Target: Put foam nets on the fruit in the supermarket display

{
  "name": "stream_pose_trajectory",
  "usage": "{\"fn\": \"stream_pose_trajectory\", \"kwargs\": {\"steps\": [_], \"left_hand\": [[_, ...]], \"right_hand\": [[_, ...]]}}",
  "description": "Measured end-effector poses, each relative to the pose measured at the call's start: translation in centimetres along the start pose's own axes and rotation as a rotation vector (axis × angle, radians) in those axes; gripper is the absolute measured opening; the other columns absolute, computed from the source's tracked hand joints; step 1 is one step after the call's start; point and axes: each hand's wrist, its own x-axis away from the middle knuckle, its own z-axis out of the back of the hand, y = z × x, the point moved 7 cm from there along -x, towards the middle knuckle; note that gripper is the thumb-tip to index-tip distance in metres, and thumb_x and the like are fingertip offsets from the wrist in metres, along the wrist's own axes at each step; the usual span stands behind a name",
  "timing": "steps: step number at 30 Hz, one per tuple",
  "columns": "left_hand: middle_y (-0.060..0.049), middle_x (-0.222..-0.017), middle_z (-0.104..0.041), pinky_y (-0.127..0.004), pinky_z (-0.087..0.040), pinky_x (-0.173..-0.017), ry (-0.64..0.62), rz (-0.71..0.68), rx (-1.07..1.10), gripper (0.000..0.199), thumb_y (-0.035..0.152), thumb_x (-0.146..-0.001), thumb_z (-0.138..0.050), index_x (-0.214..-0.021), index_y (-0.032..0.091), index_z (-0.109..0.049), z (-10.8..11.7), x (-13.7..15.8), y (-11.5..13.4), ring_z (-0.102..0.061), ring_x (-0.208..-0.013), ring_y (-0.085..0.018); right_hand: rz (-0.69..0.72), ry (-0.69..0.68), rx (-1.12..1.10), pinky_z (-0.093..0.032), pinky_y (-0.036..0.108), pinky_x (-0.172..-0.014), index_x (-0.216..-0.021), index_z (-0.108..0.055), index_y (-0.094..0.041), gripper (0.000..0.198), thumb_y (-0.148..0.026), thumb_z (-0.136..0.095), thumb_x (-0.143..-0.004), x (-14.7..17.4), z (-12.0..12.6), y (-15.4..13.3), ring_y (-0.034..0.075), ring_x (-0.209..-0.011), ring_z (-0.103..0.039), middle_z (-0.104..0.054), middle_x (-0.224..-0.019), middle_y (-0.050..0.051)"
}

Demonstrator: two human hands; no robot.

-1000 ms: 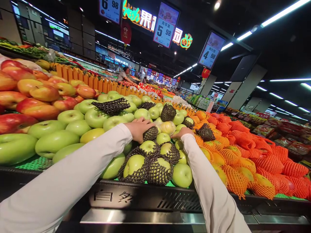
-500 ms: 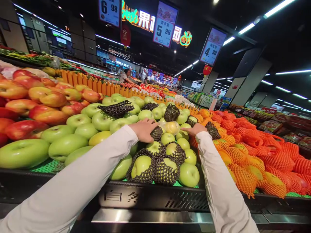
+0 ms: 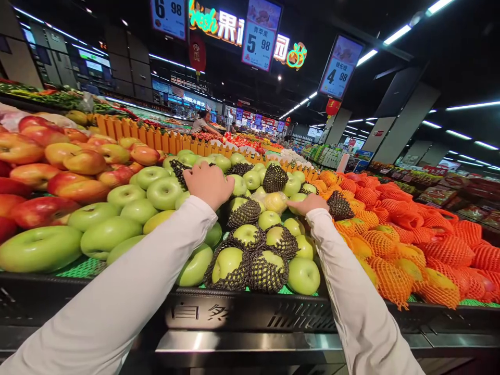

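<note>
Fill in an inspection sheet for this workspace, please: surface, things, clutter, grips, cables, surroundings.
Surface: green mat in a black tray
Things: green apples piled up, some in black nets
Clutter: a yellow fruit among the apples
Grips: left hand partly covering a black net; right hand beside a green apple; hold unclear
Cables: nothing seen
Surroundings: red-yellow fruit left, netted oranges right, price signs above, a person in the background

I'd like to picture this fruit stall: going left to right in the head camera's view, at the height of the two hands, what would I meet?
Red-and-yellow fruit, green apples, left hand, yellowish fruit in clear wrap, right hand, dark netting, red-netted fruit.
</note>
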Motion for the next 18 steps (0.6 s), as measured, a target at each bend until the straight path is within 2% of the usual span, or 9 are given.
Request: {"fn": "stream_pose_trajectory", "kwargs": {"steps": [3, 5, 6, 7, 9, 11, 13, 16, 18], "left_hand": [[-0.023, -0.146, -0.049, -0.061, -0.035, -0.113, 0.111, -0.222, 0.068, 0.051, 0.033, -0.09, -0.045, -0.13, 0.005, -0.059, 0.6, 0.4, 2.2, -0.045, -0.135, -0.043], [-0.018, -0.154, -0.042, -0.053, -0.034, -0.12, 0.123, -0.383, 0.156, 0.055, 0.028, -0.09, -0.046, -0.141, 0.008, -0.05, 0.4, 0.8, 3.6, -0.041, -0.141, -0.037], [-0.016, -0.157, -0.039, -0.049, -0.033, -0.122, 0.106, -0.456, 0.196, 0.058, 0.027, -0.089, -0.046, -0.144, 0.01, -0.047, 0.1, 1.1, 4.1, -0.04, -0.143, -0.034], [-0.015, -0.158, -0.038, -0.047, -0.032, -0.123, 0.079, -0.52, 0.228, 0.061, 0.026, -0.088, -0.048, -0.147, 0.012, -0.044, -0.3, 1.3, 4.6, -0.038, -0.145, -0.032], [-0.015, -0.16, -0.034, -0.045, -0.031, -0.125, 0.023, -0.595, 0.263, 0.067, 0.024, -0.086, -0.051, -0.151, 0.012, -0.038, -1.2, 1.5, 5.0, -0.036, -0.148, -0.03], [-0.016, -0.161, -0.03, -0.044, -0.031, -0.125, -0.016, -0.606, 0.276, 0.071, 0.021, -0.085, -0.053, -0.153, 0.013, -0.034, -1.8, 1.5, 5.0, -0.033, -0.15, -0.029], [-0.016, -0.161, -0.028, -0.044, -0.034, -0.124, -0.024, -0.579, 0.284, 0.073, 0.019, -0.084, -0.053, -0.154, 0.015, -0.032, -2.1, 1.2, 4.6, -0.03, -0.151, -0.028], [-0.016, -0.161, -0.028, -0.045, -0.037, -0.122, -0.004, -0.53, 0.299, 0.073, 0.017, -0.084, -0.054, -0.154, 0.015, -0.032, -1.9, 0.9, 4.1, -0.032, -0.151, -0.029], [-0.017, -0.16, -0.028, -0.047, -0.037, -0.122, 0.002, -0.514, 0.304, 0.072, 0.017, -0.084, -0.054, -0.153, 0.014, -0.033, -1.8, 0.9, 4.1, -0.034, -0.149, -0.03]], "right_hand": [[-0.026, 0.235, -0.105, -0.051, 0.051, -0.097, -0.105, -0.067, -0.012, 0.07, -0.069, -0.074, -0.065, 1.1, 4.0, -0.3, 0.039, -0.109, -0.065, -0.069, -0.11, 0.021], [0.039, 0.359, -0.345, -0.054, 0.043, -0.093, -0.115, -0.063, -0.014, 0.072, -0.067, -0.072, -0.068, 1.9, 5.5, -1.1, 0.033, -0.106, -0.066, -0.068, -0.115, 0.017], [0.072, 0.355, -0.5, -0.056, 0.04, -0.088, -0.122, -0.059, -0.015, 0.073, -0.066, -0.07, -0.071, 2.0, 5.5, -1.5, 0.03, -0.104, -0.067, -0.067, -0.119, 0.015], [0.095, 0.297, -0.656, -0.058, 0.037, -0.081, -0.127, -0.056, -0.017, 0.073, -0.065, -0.066, -0.074, 2.0, 5.0, -1.9, 0.027, -0.1, -0.068, -0.066, -0.121, 0.014], [0.107, 0.025, -0.881, -0.057, 0.033, -0.063, -0.128, -0.056, -0.02, 0.07, -0.071, -0.057, -0.079, 1.9, 2.6, -3.1, 0.023, -0.084, -0.07, -0.069, -0.114, 0.011], [0.102, -0.304, -0.931, -0.052, 0.032, -0.051, -0.117, -0.064, -0.019, 0.073, -0.08, -0.05, -0.079, 2.4, -0.2, -4.4, 0.022, -0.066, -0.066, -0.071, -0.091, 0.01], [0.116, -0.512, -0.874, -0.047, 0.032, -0.046, -0.103, -0.07, -0.018, 0.073, -0.083, -0.057, -0.072, 3.3, -2.1, -5.2, 0.021, -0.057, -0.062, -0.07, -0.077, 0.009], [0.185, -0.596, -0.754, -0.047, 0.03, -0.047, -0.092, -0.074, -0.019, 0.062, -0.075, -0.074, -0.063, 4.4, -3.4, -6.1, 0.021, -0.063, -0.063, -0.071, -0.081, 0.008], [0.21, -0.602, -0.659, -0.045, 0.03, -0.048, -0.086, -0.075, -0.02, 0.062, -0.077, -0.074, -0.062, 4.9, -4.3, -6.4, 0.02, -0.065, -0.062, -0.071, -0.079, 0.006]]}}
